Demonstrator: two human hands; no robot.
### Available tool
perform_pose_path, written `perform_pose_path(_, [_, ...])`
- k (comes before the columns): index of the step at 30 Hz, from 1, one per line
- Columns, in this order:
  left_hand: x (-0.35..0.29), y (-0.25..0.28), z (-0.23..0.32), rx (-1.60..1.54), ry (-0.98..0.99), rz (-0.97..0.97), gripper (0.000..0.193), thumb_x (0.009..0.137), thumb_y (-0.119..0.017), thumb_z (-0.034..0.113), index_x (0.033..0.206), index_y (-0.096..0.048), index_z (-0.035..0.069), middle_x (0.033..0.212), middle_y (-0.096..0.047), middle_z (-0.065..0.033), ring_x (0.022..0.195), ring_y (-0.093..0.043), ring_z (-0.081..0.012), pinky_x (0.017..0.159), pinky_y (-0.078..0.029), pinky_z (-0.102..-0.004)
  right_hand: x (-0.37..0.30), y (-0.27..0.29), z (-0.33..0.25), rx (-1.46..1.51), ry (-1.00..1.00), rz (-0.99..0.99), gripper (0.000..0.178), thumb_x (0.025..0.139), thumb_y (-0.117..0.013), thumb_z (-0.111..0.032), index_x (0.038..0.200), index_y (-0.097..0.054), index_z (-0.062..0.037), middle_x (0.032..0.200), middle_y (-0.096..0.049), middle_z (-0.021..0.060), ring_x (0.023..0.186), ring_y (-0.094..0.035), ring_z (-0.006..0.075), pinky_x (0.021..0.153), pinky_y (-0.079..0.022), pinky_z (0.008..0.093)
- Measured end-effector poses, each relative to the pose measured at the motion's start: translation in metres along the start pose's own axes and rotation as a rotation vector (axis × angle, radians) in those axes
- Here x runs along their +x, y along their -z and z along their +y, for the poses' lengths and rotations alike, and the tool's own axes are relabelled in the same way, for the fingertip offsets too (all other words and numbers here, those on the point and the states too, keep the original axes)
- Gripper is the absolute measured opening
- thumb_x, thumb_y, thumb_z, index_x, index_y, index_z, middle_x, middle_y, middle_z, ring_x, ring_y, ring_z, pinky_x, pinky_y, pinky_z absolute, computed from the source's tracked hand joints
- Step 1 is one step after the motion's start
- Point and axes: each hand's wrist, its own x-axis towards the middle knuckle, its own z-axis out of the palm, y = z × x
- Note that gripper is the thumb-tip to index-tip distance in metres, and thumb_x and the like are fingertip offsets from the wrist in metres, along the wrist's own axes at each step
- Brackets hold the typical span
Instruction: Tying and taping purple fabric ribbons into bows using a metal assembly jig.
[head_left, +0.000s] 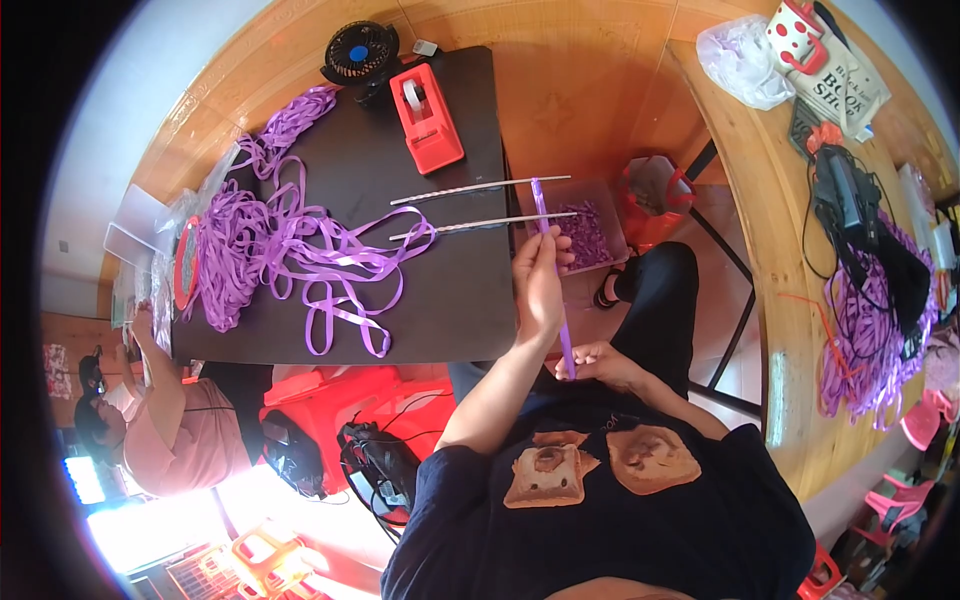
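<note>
A strip of purple ribbon [565, 335] runs from the far one of two thin rods, past the near rod, down toward my lap. My left hand [538, 290] is closed on it just below the near rod, fingertips pinching the strip. Lower down, my right hand [608, 368] pinches the ribbon near its lower end. The far rod [470, 189] and the near rod [480, 226] lie roughly parallel and jut past the table's right edge. Loose loops of ribbon [340, 245] spread from a tangled purple heap [225, 260] on the dark table [450, 310].
A red tape dispenser [428, 120] and a black fan [362, 55] stand at the table's back. Below its right edge sits a clear box [612, 258] of small purple pieces, beside a red bag [655, 200]. A wooden table [740, 190] stands right; another person [190, 430] sits left.
</note>
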Motion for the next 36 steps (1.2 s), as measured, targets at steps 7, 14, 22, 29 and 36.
perform_pose_path(7, [0.017, -0.009, -0.001, -0.094, -0.048, 0.031, 0.023, 0.097, -0.05, 0.017, 0.11, -0.062, 0.002, 0.086, -0.065, -0.0034, 0.069, -0.058, -0.0096, 0.061, -0.043, -0.0212, -0.006, 0.0, -0.002, 0.029, 0.016, 0.009, 0.022, 0.084, -0.063, -0.003, 0.105, -0.063, 0.0038, 0.1, -0.067, 0.0132, 0.099, -0.065, 0.0231, 0.092, -0.048, 0.0314])
perform_pose_path(14, [0.018, -0.012, 0.002, -0.125, -0.059, 0.015, 0.022, 0.097, -0.05, 0.017, 0.109, -0.062, 0.002, 0.082, -0.065, -0.003, 0.066, -0.058, -0.0096, 0.06, -0.042, -0.0205, -0.002, 0.005, 0.001, 0.013, 0.016, 0.023, 0.022, 0.084, -0.065, -0.006, 0.103, -0.063, 0.0037, 0.099, -0.067, 0.0122, 0.097, -0.065, 0.021, 0.092, -0.048, 0.0305])
perform_pose_path(22, [-0.002, 0.001, 0.005, -0.127, 0.039, -0.028, 0.023, 0.098, -0.051, 0.02, 0.107, -0.062, 0.002, 0.08, -0.064, -0.0031, 0.064, -0.058, -0.0103, 0.059, -0.043, -0.0213, 0.013, 0.01, 0.007, -0.179, 0.008, 0.029, 0.028, 0.081, -0.071, -0.013, 0.104, -0.064, 0.0007, 0.094, -0.066, 0.0052, 0.087, -0.061, 0.0102, 0.082, -0.047, 0.0239])
perform_pose_path(29, [-0.014, 0.004, 0.01, -0.047, 0.09, -0.101, 0.026, 0.098, -0.05, 0.021, 0.111, -0.061, 0.001, 0.084, -0.067, -0.0057, 0.067, -0.059, -0.0095, 0.061, -0.042, -0.0217, 0.005, -0.016, -0.006, -0.308, 0.183, -0.037, 0.025, 0.075, -0.078, -0.019, 0.086, -0.062, -0.0035, 0.078, -0.061, -0.0006, 0.073, -0.056, 0.0084, 0.067, -0.045, 0.0253])
perform_pose_path(36, [-0.016, 0.003, 0.012, -0.132, 0.137, -0.098, 0.024, 0.097, -0.05, 0.019, 0.109, -0.062, 0.001, 0.08, -0.065, -0.0047, 0.062, -0.055, -0.0093, 0.056, -0.04, -0.0213, 0.004, -0.008, 0.009, -0.504, 0.262, -0.035, 0.033, 0.073, -0.08, -0.025, 0.091, -0.062, -0.0045, 0.076, -0.061, 0.0053, 0.071, -0.057, 0.0089, 0.063, -0.044, 0.0255])
